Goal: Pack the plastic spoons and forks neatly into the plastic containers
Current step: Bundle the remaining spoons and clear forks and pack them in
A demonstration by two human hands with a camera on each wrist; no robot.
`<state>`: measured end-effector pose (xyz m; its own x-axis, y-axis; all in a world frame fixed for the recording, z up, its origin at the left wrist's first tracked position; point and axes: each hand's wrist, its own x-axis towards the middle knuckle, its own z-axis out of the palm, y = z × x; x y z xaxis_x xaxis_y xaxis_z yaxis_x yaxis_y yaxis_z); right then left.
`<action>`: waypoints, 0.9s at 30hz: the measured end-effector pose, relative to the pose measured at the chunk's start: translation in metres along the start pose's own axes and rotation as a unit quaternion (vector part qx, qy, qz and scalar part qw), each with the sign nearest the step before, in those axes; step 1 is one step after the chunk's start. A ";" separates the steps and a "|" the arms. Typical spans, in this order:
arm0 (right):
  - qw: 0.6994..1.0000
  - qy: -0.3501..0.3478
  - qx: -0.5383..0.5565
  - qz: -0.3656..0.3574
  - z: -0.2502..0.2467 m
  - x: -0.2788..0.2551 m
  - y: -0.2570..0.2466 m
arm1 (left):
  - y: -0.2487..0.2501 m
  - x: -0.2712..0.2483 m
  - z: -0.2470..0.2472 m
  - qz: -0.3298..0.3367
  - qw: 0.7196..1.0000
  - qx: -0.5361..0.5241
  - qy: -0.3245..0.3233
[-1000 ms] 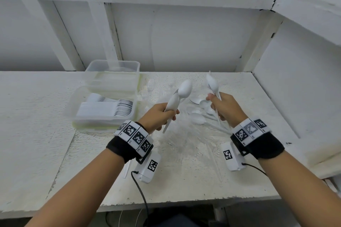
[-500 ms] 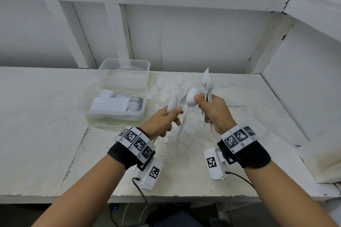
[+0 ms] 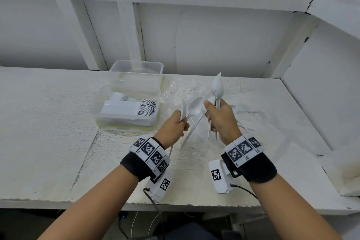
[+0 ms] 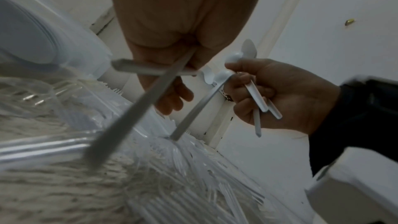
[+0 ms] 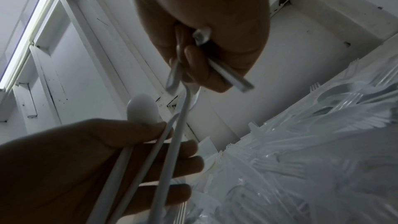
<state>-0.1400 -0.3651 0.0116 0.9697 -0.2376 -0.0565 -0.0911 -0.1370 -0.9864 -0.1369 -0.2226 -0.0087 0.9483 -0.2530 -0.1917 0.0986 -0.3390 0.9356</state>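
Observation:
My left hand [image 3: 182,122] grips white plastic spoons [image 3: 183,108] by the handles, bowls up, above the table. My right hand [image 3: 211,115] holds several more white spoons [image 3: 218,87] upright, close beside the left hand. In the left wrist view the right thumb [image 4: 231,66] presses on one spoon bowl [image 4: 224,76] whose handle slants down between the hands. A clear container [image 3: 97,111] to the left holds a neat row of stacked white spoons [image 3: 136,108]. Behind it stands an empty clear container [image 3: 158,68].
A loose pile of clear plastic forks and spoons [image 3: 196,148] lies on the white table [image 3: 48,122] under and beyond my hands, seen also as the pile [image 5: 301,151] in the right wrist view. White walls and beams close off the back and the right side.
My right hand has come left with its spoons, from over the pile to right beside my left hand. Both hands have drawn nearer to me, and the spoon bowls now nearly meet.

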 end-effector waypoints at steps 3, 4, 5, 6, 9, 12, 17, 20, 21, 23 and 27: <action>1.000 -0.009 -0.011 0.003 0.008 0.000 0.000 | 0.002 0.000 0.001 0.002 1.000 -0.017 -0.011; 1.000 -0.010 -0.011 0.004 0.011 0.001 0.000 | 0.003 0.000 0.001 0.000 0.999 -0.032 -0.023; 1.000 -0.010 -0.009 0.007 0.014 0.001 0.001 | 0.004 -0.001 0.002 -0.004 0.998 -0.044 -0.034; 1.000 -0.011 -0.003 0.011 0.017 0.002 0.001 | 0.004 -0.001 0.003 -0.009 0.998 -0.055 -0.043; 0.999 -0.029 0.028 0.019 0.023 0.003 0.002 | 0.003 -0.002 0.005 -0.009 0.997 -0.068 -0.045; 0.999 -0.029 0.009 0.025 0.021 0.004 0.005 | 0.002 0.001 0.003 -0.011 0.997 -0.070 -0.017; 0.996 0.060 -0.057 -0.019 0.014 0.012 0.015 | 0.002 0.004 -0.004 -0.021 0.996 -0.083 -0.037; 0.998 0.037 -0.052 -0.013 0.012 0.014 0.017 | 0.003 0.003 -0.004 -0.031 0.990 -0.111 -0.076; 0.998 0.029 -0.051 -0.012 0.012 0.014 0.018 | 0.004 0.003 -0.005 -0.037 0.989 -0.116 -0.084; 0.998 0.022 -0.049 -0.017 0.010 0.013 0.020 | 0.003 0.004 -0.006 -0.043 0.989 -0.111 -0.088; 0.998 0.025 -0.050 -0.029 0.003 0.012 0.017 | 0.002 0.009 -0.010 -0.033 0.993 -0.111 -0.029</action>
<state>-0.1289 -0.3672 -0.0061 0.9614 -0.2750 0.0098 -0.0605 -0.2461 -0.9674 -0.1251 -0.2164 -0.0051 0.9195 -0.2902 -0.2653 0.2298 -0.1507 0.9615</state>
